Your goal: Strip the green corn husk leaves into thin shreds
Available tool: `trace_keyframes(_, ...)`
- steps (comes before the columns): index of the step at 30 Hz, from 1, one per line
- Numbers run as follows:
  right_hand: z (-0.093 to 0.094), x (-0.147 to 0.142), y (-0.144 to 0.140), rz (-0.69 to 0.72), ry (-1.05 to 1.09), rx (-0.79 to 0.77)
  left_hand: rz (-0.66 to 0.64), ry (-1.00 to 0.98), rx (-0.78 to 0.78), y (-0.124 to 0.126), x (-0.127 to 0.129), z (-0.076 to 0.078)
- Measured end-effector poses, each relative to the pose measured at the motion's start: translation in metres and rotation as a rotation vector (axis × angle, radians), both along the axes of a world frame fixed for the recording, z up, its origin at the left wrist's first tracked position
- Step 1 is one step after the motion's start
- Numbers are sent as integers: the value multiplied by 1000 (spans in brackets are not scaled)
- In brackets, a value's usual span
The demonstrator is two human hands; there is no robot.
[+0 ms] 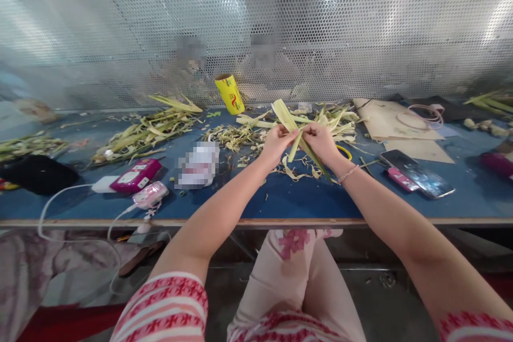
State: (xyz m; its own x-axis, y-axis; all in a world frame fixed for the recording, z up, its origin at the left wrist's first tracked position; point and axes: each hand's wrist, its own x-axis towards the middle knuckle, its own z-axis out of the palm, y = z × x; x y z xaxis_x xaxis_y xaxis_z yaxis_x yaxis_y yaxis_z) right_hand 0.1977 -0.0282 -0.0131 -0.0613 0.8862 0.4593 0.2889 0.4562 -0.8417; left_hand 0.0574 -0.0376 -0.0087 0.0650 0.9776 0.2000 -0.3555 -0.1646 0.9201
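My left hand [276, 144] and my right hand [320, 141] are raised side by side over the blue table [280, 197], both gripping pale green palm-leaf strips [285, 115]. The strips cross between my fingers; one wide strip sticks up and away to the left, and a thin dark green stem slants down under my right wrist. Curled leaf trimmings [298, 171] lie on the table just below my hands.
Leaf piles [146, 128] lie left and behind my hands. A yellow roll [230, 93] stands at the back. A pink device [136, 175], a charger and cables are left; a phone [419, 173] and cardboard [390, 117] right. A perforated metal screen closes the far side.
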Motion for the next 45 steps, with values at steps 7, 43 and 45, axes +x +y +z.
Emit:
trace_keyframes(7, 2, -5, -5, 56, -60, -26, 143, 182, -81, -5, -3, 4)
trace_keyframes(43, 16, 7, -13, 319, -326, 272, 330, -127, -138, 15, -25, 8)
trace_keyframes(45, 18, 13, -13, 387, -304, 222, 366, -132, -136, 17, -28, 9)
